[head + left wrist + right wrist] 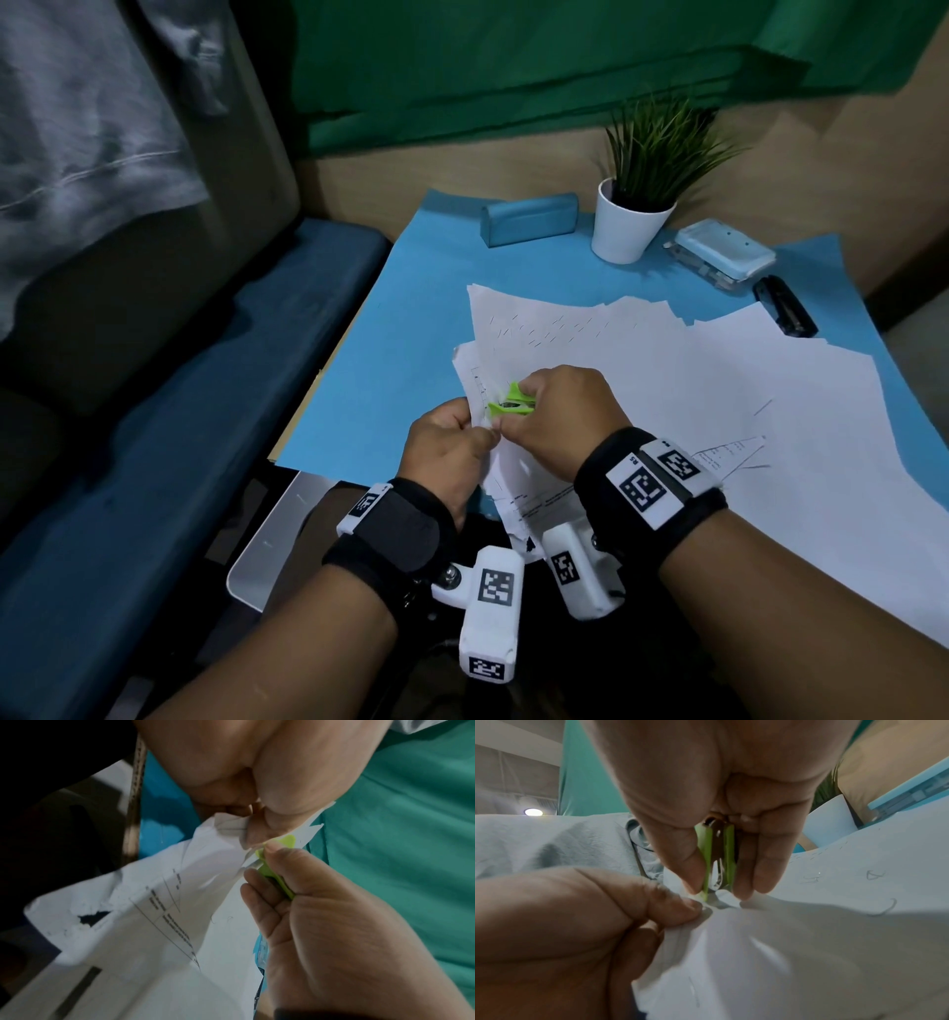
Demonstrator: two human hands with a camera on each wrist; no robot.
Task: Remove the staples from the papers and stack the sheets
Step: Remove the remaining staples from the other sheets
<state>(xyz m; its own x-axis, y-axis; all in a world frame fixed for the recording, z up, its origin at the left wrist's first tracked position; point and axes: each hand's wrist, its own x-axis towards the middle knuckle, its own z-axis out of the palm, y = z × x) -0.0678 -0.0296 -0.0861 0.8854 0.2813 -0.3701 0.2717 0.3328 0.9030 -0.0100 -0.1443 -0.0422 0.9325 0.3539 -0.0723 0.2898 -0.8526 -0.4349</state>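
Note:
My left hand (452, 442) pinches the corner of a stapled set of white sheets (518, 493) raised above the table's near edge; its thumb (675, 908) presses the paper from above. My right hand (554, 416) grips a lime-green staple remover (511, 401), thumb and fingers squeezing its two sides. Its metal jaws (718, 876) meet the paper corner right beside my left thumb. In the left wrist view the staple remover (275, 866) bites the edge of the printed sheets (159, 912). The staple itself is hidden.
More white sheets (693, 390) are spread over the blue mat (390, 318), with loose staples (554, 329) scattered on them. At the back stand a blue case (529, 218), a potted plant (637, 205), a blue box (724, 252) and a black stapler (785, 306). A blue bench (179, 411) lies left.

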